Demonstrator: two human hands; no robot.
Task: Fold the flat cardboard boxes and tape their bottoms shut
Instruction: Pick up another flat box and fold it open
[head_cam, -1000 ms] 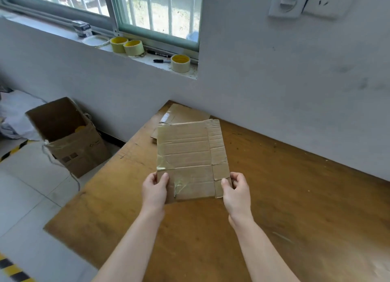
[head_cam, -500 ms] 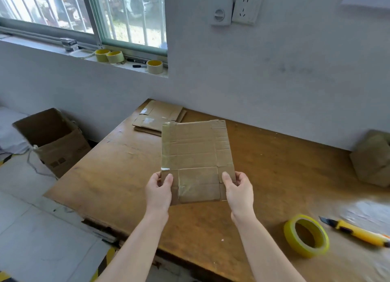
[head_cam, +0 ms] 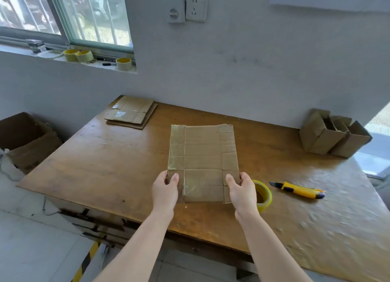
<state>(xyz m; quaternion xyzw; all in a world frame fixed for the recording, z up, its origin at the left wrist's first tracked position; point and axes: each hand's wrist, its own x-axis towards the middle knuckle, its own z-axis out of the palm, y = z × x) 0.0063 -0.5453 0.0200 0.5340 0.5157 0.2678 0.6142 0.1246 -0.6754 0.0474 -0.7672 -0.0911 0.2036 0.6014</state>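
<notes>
Stack of flat boxes (head_cam: 132, 112) at the far-left corner of the table (head_cam: 105, 165). Left hand (head_cam: 165, 190) pinches the near-left corner of the flat cardboard box (head_cam: 202, 153), thumb on top, fingers hidden under it. The box is held over mid-table, taped face up. Right hand (head_cam: 242, 192) pinches the near-right corner the same way. Yellow tape roll (head_cam: 264, 194) sits just right of that hand, partly hidden. Utility knife (head_cam: 299, 190) is further right, folded boxes (head_cam: 333, 134) far right.

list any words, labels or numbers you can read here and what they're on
Nothing can be read.
White labels on the stack of flat boxes: too blurred.
Dark print on the floor box: too small.
Held flat box: no print shows.
</notes>
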